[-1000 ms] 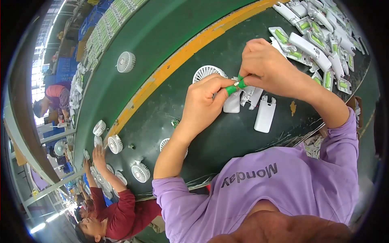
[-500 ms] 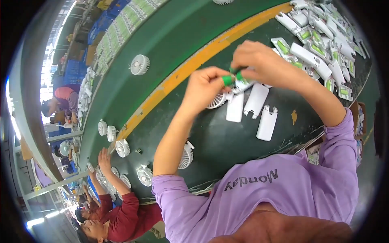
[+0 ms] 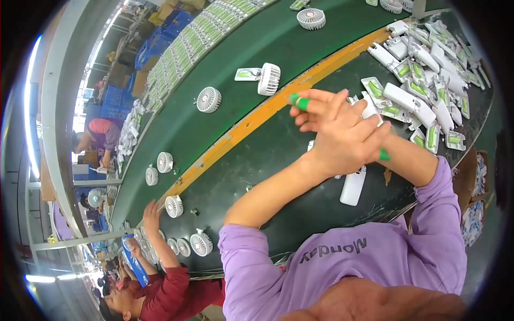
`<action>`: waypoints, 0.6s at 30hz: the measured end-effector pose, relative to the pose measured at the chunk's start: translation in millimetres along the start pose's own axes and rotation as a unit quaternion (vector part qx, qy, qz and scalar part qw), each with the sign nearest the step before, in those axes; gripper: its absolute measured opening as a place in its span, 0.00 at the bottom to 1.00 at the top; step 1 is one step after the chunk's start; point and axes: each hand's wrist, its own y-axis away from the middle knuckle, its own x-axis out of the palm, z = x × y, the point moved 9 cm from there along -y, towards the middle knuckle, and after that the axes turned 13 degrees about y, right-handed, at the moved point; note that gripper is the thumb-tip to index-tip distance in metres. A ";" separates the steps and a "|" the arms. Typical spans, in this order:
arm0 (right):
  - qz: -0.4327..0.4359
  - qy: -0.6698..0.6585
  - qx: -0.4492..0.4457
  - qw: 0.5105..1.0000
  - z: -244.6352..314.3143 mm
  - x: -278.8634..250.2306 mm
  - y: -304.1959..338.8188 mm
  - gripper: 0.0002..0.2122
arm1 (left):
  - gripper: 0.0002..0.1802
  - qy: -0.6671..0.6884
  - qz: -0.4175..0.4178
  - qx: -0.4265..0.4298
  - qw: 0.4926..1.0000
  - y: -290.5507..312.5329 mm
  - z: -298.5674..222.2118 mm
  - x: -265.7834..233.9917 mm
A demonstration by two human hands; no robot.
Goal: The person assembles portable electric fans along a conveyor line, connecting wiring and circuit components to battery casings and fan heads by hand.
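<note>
A dark green worktable (image 3: 305, 208), scuffed at its near edge, borders a green conveyor belt (image 3: 176, 128) along a worn yellow strip (image 3: 241, 131). Beyond the belt are a rack of green-and-white parts (image 3: 198, 35) and blue crates (image 3: 112, 101). The forearms cross above the table: the left hand (image 3: 348, 139) lies over the right hand (image 3: 324, 109) and its wrist, fingers pointing right. Whether it grips or merely rests there cannot be told. The right hand extends leftward beneath it, fingers loosely bent, its palm hidden; its grasp cannot be determined. A green finger wrap (image 3: 302, 103) encircles one right finger; a second green wrap (image 3: 384, 155) shows at a left digit. A white housing (image 3: 352, 188) lies on the table just below the left hand, which hides its upper end. At right is a heap of white housings (image 3: 404, 96), several with green cells; the hands and right forearm partly screen its near side. White fans (image 3: 209, 100) stand on belt and table. At left, a co-worker's hand (image 3: 151, 214) reaches over the table edge.
</note>
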 end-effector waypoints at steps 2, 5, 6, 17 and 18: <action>-0.030 0.013 -0.045 0.998 -6.1 -20.7 -9.5 0.15 | 0.19 -0.008 0.033 0.029 0.999 -4.9 -1.9 13.1; -0.147 0.510 -0.429 0.731 36.7 -9.7 36.3 0.15 | 0.21 0.062 0.001 -0.072 0.995 -4.9 63.4 -13.3; -0.014 0.327 -0.105 0.939 7.4 -12.9 10.2 0.16 | 0.21 0.118 -0.033 -0.123 0.985 7.7 95.6 -22.7; -0.024 0.662 -0.363 0.655 39.5 -41.7 60.5 0.15 | 0.37 -0.341 0.017 -0.477 0.810 177.6 273.5 -149.7; -0.003 0.678 -0.370 0.635 34.7 -33.4 61.6 0.15 | 0.39 -0.348 0.032 -0.502 0.791 185.8 280.7 -152.6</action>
